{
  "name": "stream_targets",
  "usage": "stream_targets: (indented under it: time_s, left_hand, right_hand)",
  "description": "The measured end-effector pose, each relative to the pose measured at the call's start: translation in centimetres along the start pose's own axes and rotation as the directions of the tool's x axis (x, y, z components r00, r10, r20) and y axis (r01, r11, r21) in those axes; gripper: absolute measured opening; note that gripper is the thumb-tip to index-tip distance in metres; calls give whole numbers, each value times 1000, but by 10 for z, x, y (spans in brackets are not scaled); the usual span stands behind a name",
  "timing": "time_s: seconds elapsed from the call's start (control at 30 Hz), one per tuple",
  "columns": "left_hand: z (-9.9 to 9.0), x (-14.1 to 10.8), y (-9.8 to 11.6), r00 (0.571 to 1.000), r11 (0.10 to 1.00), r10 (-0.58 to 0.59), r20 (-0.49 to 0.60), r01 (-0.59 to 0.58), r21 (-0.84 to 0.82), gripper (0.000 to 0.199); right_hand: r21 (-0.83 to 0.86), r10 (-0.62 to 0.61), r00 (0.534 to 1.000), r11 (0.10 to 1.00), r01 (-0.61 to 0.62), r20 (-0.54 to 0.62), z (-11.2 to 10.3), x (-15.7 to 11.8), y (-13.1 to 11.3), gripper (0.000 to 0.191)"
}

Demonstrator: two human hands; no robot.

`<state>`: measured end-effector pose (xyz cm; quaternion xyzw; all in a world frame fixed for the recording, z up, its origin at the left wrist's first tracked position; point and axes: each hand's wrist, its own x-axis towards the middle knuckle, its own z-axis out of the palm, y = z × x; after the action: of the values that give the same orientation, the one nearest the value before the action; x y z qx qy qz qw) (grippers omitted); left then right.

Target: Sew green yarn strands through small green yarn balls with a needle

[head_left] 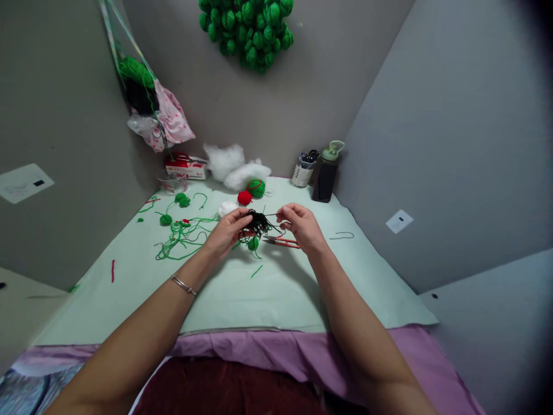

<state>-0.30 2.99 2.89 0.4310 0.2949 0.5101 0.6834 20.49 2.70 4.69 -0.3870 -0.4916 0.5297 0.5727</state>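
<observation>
A loose bundle of black yarn [259, 223] is held above the middle of the table. My left hand [230, 230] grips the bundle from its left side, fingers closed around it. Pinched in the fingers of my right hand [300, 223] is a black strand that runs out of the bundle. Below the right hand lie orange-handled thread snips [283, 242], blades toward the left. Just under the bundle rests a small green crocheted ball [253, 244]. Behind the left hand sits a white ball of yarn [227, 208], partly covered.
Tangled green yarn [179, 242] spreads left of my hands. White stuffing [235, 167], a red yarn ball [244, 197] and a green yarn ball [256, 188] stand behind. A dark bottle [325, 178] and a pen cup [302, 173] are back right; a clear bowl [171, 183] is back left.
</observation>
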Motion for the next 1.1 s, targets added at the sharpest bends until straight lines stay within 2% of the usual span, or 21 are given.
stream_targets:
  time_s: [0.23,0.33,0.43,0.53,0.63,0.77,0.83,0.93,1.0,1.1]
  left_hand:
    - [-7,5,11,992,978,56,-114,-77,-193,30]
    - [-10,7,15,984,958,67,-165,-110,-264,20]
    - [-15,10,20,969,948,90,-231,-154,-279,14]
    - [-27,14,30,927,919,155,-343,-263,-295,12]
    - [-44,17,45,868,879,218,-446,-373,-298,10]
    - [-69,19,62,790,810,239,-564,-483,-334,21]
    - [-79,21,66,782,807,209,-588,-477,-348,25]
    - [-91,21,70,785,823,189,-591,-454,-341,26]
    - [-97,19,74,764,805,212,-610,-490,-334,29]
    - [-101,14,80,725,766,279,-630,-564,-309,36]
  right_hand:
    - [315,-10,999,949,22,-42,-12,3,-9,46]
    - [414,-40,999,909,40,-9,-15,2,-14,43]
    - [434,-55,998,900,47,6,-22,1,-22,32]
    - [485,-93,995,869,95,-28,-38,1,-33,23]
    - [560,-160,978,802,209,-135,-61,2,-44,16]
    - [577,-224,917,720,384,-331,-90,3,-52,16]
    - [570,-236,897,705,423,-374,-99,2,-54,19]
    - [504,-299,873,724,471,-386,-106,-2,-58,20]
    - [431,-334,869,767,476,-365,-105,-6,-60,16]
    - [331,-290,912,864,380,-291,-97,-12,-63,11]
